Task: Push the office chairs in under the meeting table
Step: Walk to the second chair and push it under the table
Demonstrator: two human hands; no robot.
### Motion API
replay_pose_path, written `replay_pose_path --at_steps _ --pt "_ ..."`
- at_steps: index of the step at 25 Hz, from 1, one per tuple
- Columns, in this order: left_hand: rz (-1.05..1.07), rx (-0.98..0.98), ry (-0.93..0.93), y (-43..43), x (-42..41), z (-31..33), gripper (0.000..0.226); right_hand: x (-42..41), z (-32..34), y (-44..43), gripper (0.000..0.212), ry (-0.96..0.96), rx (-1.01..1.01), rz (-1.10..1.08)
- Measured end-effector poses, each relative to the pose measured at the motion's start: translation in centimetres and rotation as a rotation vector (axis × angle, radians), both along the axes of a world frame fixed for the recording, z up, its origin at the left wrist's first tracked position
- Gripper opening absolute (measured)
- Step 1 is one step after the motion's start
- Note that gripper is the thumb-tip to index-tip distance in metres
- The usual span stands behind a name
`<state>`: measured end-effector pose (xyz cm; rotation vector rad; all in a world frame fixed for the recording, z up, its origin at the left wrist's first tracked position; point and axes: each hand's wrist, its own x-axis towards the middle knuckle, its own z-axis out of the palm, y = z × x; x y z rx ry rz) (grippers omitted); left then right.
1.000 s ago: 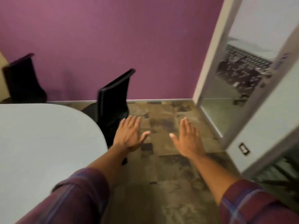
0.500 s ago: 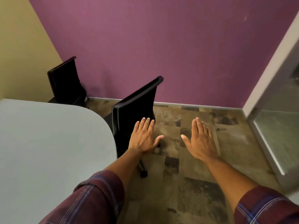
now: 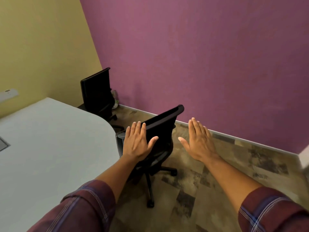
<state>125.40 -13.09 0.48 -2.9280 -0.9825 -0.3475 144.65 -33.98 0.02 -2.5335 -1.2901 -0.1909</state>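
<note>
A black office chair (image 3: 164, 129) stands at the rounded end of the pale grey meeting table (image 3: 50, 139), its backrest turned toward me, its wheeled base showing on the floor. My left hand (image 3: 138, 142) is flat and open in front of the backrest's left side; whether it touches I cannot tell. My right hand (image 3: 199, 141) hovers open to the right of the chair, holding nothing. A second black office chair (image 3: 96, 92) stands farther back in the corner beside the table's far edge.
A purple wall (image 3: 200, 56) runs close behind both chairs and meets a yellow wall (image 3: 41, 47) at the left. Patchy brown floor (image 3: 234, 164) spreads to the right of the near chair. A grey hatch (image 3: 3, 144) sits in the tabletop.
The view has swung left, bringing the yellow wall and corner chair into fuller sight. Both open hands have come nearer to the near chair's backrest.
</note>
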Motion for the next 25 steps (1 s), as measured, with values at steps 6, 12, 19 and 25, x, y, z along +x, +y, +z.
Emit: replay_pose_path --at_steps 6,12,19,25 --pt "0.149 -0.088 0.041 5.5 4.0 0.2 0.114 6.3 0.2 10.4 0.103 -0.04 -0.037 0.222" --pt "0.219 -0.284 0.121 9.2 6.7 0.0 0.105 13.5 -0.1 16.5 0.105 -0.072 -0.132 0.395" --pt "0.288 -0.285 0.108 8.7 7.1 -0.2 0.112 17.8 -1.2 19.2 0.098 -0.085 -0.149 0.613" --pt "0.511 -0.21 0.112 6.4 6.9 -0.1 0.105 19.9 -1.0 21.4 0.074 -0.082 -0.176 0.834"
